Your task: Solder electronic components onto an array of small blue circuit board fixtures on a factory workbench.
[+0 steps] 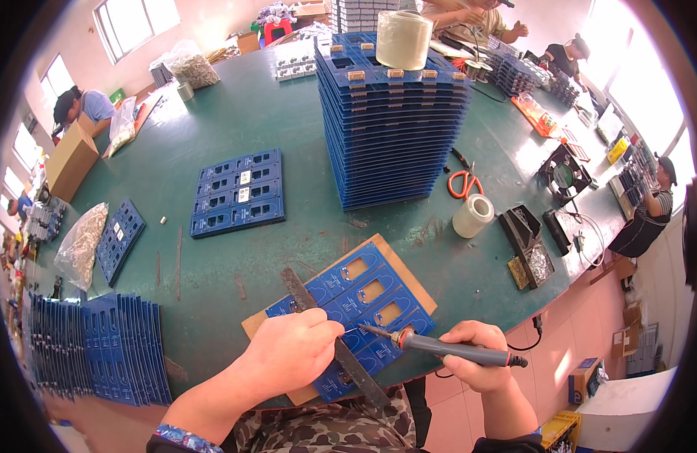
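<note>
- Surface (235, 128): green, big; board stack (393, 128) far off, open room between.
- Panel (363, 298): blue, on cardboard at near edge, long axis diagonal, near-left to far-right.
- R hand (476, 362) grips iron (439, 346), tip pointing left at panel.
- L hand (292, 351): fingers pinched narrow beside tip, nearer; content too small to tell.

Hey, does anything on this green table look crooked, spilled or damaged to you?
The tall stack of blue boards looks uneven, its upper layers shifted sideways, with a tape roll on top. The green tabletop is scuffed and scratched. Nothing looks spilled.
</note>
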### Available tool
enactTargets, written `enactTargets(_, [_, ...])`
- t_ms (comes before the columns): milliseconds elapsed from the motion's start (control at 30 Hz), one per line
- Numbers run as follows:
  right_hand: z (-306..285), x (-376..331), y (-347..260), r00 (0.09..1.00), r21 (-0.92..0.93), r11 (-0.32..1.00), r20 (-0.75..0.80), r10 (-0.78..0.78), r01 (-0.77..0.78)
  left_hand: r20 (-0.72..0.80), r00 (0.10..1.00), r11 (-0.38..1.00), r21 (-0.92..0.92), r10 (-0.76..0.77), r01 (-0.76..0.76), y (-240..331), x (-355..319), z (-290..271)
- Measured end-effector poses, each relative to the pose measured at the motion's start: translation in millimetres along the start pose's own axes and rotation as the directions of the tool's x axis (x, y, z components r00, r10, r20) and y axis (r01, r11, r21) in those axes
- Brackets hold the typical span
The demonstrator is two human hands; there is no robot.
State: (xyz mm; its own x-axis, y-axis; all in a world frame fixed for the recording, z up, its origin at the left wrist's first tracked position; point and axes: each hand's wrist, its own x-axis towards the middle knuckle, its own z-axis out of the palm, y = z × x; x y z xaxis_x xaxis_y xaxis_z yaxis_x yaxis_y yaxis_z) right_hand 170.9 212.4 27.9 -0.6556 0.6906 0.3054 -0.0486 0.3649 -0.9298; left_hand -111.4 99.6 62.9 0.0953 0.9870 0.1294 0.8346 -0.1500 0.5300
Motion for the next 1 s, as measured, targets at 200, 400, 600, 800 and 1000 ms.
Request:
enactTargets(200, [-3, 1, -4, 0.999, -0.049, 0.999, 0.040, -0.008, 0.010, 0.040, 0.999, 1.000, 0.002, 0.004, -0.004, 0, 2, 2])
enactTargets(400, [-5, 0, -7, 0.998, -0.065, 0.998, 0.063, -0.007, 0.012, 0.085, 0.996, 1.000, 0.008, -0.007, 0.006, 3, 4, 4])
enactTargets(600, [-5, -2, -6, 0.998, -0.058, 0.998, 0.055, -0.026, 0.029, 0.127, 0.992, 1.000, 0.017, -0.016, 0.014, 6, 7, 5])
enactTargets(800, [-6, -5, -7, 0.999, -0.045, 0.999, 0.044, -0.028, 0.030, 0.150, 0.989, 1.000, 0.026, -0.019, 0.016, 9, 9, 7])
enactTargets(1000, [-6, -7, -10, 0.999, -0.059, 0.998, 0.040, -0.027, 0.029, 0.176, 0.984, 0.999, 0.044, -0.028, 0.020, 12, 10, 8])
